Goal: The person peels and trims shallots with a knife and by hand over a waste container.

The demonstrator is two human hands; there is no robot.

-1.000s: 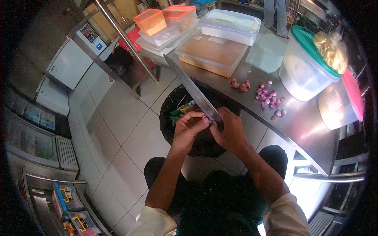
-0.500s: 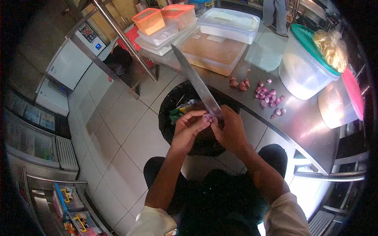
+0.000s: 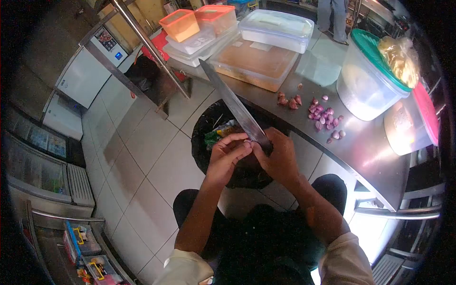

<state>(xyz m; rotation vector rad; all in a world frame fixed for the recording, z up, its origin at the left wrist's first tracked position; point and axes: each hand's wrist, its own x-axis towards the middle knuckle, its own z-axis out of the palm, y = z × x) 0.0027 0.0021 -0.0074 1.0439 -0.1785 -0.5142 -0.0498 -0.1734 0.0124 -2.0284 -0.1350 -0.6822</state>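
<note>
Small shallot point(image 3: 248, 141), pale purplish, mostly hidden by fingers, sits above a black-lined bin point(image 3: 201, 159), pinched between left hand point(image 3: 225, 161) thumb and fingertips. Knife point(image 3: 232, 102), long, wide grey blade with smudged metal, tip angled up and away, is clamped in right hand point(image 3: 281, 154), blade base at the shallot. Beyond, counter point(image 3: 363, 149) carries glossy purple shallots point(image 3: 325, 114) beside a few brownish-red ones point(image 3: 289, 101).
</note>
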